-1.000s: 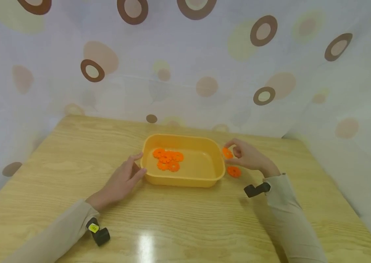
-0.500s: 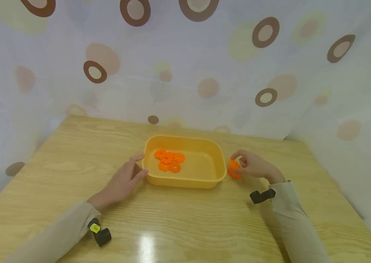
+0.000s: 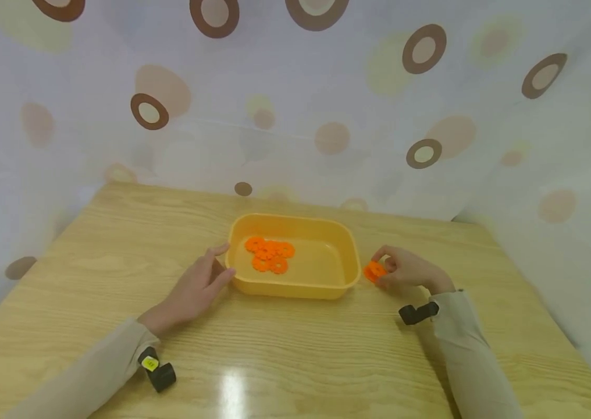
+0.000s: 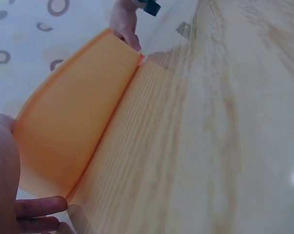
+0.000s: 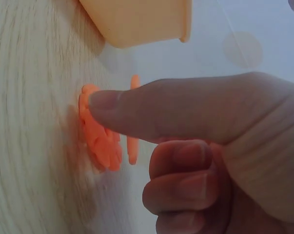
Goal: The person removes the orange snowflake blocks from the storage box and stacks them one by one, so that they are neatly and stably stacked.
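Note:
A yellow plastic tub stands on the wooden table, holding several flat orange notched discs in its left part. My left hand rests at the tub's left end, fingers fairly straight, fingertips and thumb at the rim. To the right of the tub, my right hand pinches an orange notched disc between thumb and index finger. That disc shows edge-on in the right wrist view, partly hidden by the thumb. Below it another orange notched disc lies on the table, partly covered by the thumb tip.
The wooden table reaches back to a pale curtain with brown and beige oval patterns, which also hangs along both sides. Black cameras are strapped to both wrists over beige sleeves.
My right hand has moved down and slightly right with its disc, from beside the tub's right rim to over the disc on the table. The left hand stays at the tub.

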A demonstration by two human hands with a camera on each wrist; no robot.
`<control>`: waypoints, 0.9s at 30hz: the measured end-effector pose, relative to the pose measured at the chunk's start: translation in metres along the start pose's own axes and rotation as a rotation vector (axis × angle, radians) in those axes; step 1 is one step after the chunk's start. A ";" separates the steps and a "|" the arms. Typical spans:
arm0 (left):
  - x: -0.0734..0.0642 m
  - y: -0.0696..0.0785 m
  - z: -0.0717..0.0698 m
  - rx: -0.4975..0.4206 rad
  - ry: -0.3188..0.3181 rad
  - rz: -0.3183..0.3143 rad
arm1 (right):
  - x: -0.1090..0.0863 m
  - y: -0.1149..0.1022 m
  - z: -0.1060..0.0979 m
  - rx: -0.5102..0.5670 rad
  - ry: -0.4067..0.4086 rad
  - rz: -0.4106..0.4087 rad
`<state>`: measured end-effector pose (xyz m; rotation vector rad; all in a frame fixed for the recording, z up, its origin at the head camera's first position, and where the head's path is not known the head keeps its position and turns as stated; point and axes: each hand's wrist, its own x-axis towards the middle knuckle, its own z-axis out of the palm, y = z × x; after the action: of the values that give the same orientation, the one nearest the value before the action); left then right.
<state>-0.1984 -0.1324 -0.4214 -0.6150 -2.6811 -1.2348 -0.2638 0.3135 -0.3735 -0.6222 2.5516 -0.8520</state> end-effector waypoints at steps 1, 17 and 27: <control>0.000 0.000 -0.001 -0.001 0.000 0.001 | 0.001 0.000 0.000 0.000 -0.005 0.003; 0.001 0.002 -0.001 -0.005 -0.028 -0.017 | 0.003 0.004 0.007 -0.038 -0.014 0.027; -0.001 0.002 0.000 -0.010 -0.007 0.001 | 0.002 0.003 0.005 -0.007 -0.048 0.062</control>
<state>-0.1970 -0.1319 -0.4204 -0.6232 -2.6816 -1.2484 -0.2635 0.3123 -0.3797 -0.5558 2.5181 -0.7978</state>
